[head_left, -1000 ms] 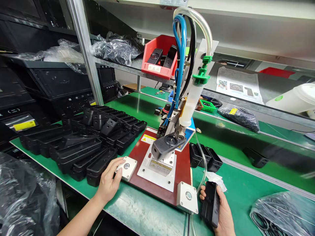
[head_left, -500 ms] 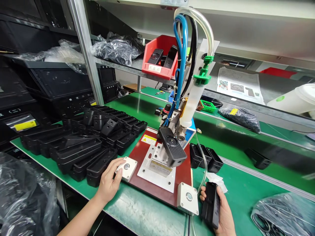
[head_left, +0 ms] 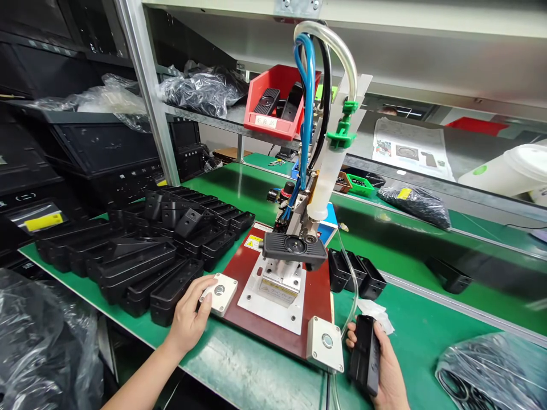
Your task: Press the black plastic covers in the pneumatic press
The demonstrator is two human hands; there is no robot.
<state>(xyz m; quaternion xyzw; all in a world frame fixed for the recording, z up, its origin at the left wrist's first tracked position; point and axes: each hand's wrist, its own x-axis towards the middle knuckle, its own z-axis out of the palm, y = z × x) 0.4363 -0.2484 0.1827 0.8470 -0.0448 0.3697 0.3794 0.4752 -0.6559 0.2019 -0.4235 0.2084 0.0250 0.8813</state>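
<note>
My left hand (head_left: 191, 315) rests against the left white button box (head_left: 219, 294), its thumb and fingers spread apart over the box's edge. In my right hand (head_left: 387, 364) is a long black plastic housing (head_left: 364, 354), hollow side showing, held just right of the second white button box (head_left: 326, 343). Between the boxes stands a dispensing machine with an upright translucent syringe (head_left: 328, 176) on a dark red base (head_left: 273, 337). Below its head a ribbed black cover (head_left: 294, 245) with a round centre lies almost level above the metal fixture (head_left: 277, 287).
Many black housings (head_left: 137, 265) crowd the green bench at left. Several more housings (head_left: 356, 273) stand right of the machine, near a white tissue (head_left: 376, 313) and a bag of black rings (head_left: 491, 370). A red bin (head_left: 273, 128) sits on the shelf above.
The ribbed black cover on the machine has turned from a steep diagonal to nearly level. Both hands stay where they were, the right one keeping its housing. The view has shifted slightly.
</note>
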